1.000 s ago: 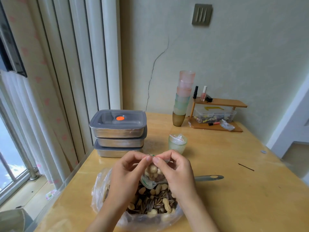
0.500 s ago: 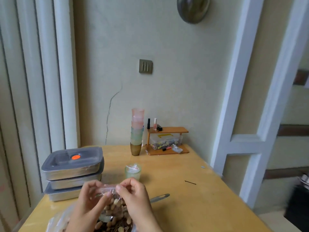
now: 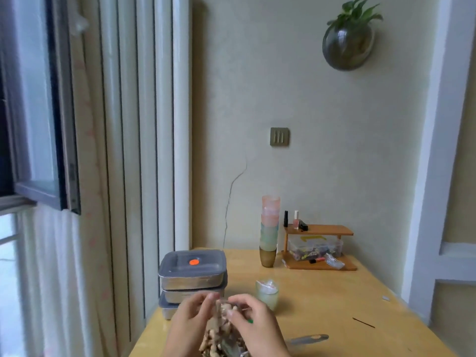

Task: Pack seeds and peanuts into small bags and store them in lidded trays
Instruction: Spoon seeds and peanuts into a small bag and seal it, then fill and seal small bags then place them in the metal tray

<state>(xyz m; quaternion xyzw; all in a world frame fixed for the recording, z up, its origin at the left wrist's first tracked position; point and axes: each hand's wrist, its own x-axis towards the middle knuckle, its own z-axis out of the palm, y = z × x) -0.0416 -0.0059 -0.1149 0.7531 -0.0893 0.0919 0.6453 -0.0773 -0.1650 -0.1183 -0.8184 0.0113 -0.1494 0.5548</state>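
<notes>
Sealing a filled small bag, by the looks of it: left hand and right hand each pinch its top, peanuts inside. Stacked trays just past the left hand have lids on, so storing isn't done yet.

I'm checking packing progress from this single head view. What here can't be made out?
Head view only:
- small bag: its mouth is covered by the pinching fingers of the left hand and right hand, and it is blurred. Sealed or not, cannot tell.
- large bag: cut off by the bottom edge.
- stacked trays: contents hidden by lids and metal walls.
- spoon: bowl hidden behind the right hand.
</notes>
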